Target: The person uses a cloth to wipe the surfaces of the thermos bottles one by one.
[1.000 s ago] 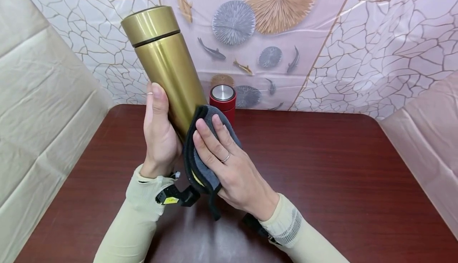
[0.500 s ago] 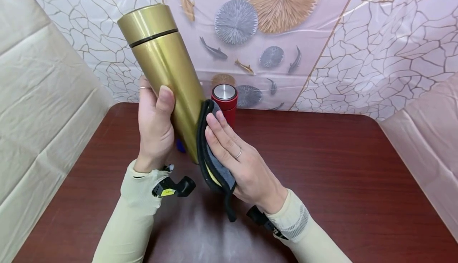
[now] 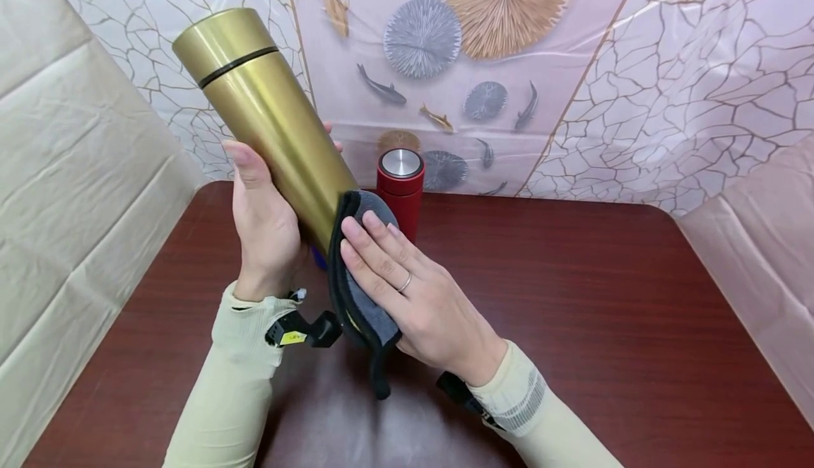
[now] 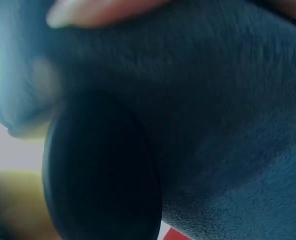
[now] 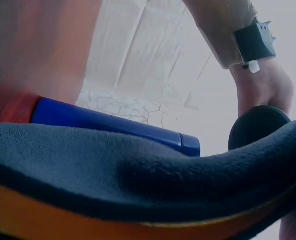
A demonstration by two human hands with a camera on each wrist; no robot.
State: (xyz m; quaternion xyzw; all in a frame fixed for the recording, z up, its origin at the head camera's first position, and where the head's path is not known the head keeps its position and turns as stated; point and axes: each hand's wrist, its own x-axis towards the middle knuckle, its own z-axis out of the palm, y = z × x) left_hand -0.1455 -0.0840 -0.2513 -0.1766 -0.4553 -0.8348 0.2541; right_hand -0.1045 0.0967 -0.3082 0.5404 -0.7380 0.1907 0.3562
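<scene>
My left hand (image 3: 263,235) grips a gold thermos bottle (image 3: 280,129), thumb on its left side and fingertips showing past its right edge. The bottle is held above the table, its lid tilted up to the left. With straight fingers over a grey cloth (image 3: 369,291) edged in black, my right hand (image 3: 422,305) holds it against the bottle's lower part; its thumb is hidden. In the left wrist view the cloth (image 4: 228,125) fills much of the picture beside a dark round shape. The right wrist view has the cloth (image 5: 73,160) folded across it, yellowish inside.
A red thermos (image 3: 402,189) with a silver lid top stands behind my hands on the dark red-brown table (image 3: 572,312). A blue bottle (image 5: 108,120) stands nearby, mostly hidden behind the gold one in the head view. Patterned sheeting (image 3: 483,15) rises behind the table.
The gold bottle leans further left, and my left thumb has shifted from its front to its left side. The cloth and right hand swung right, then back left over the bottle's lower part.
</scene>
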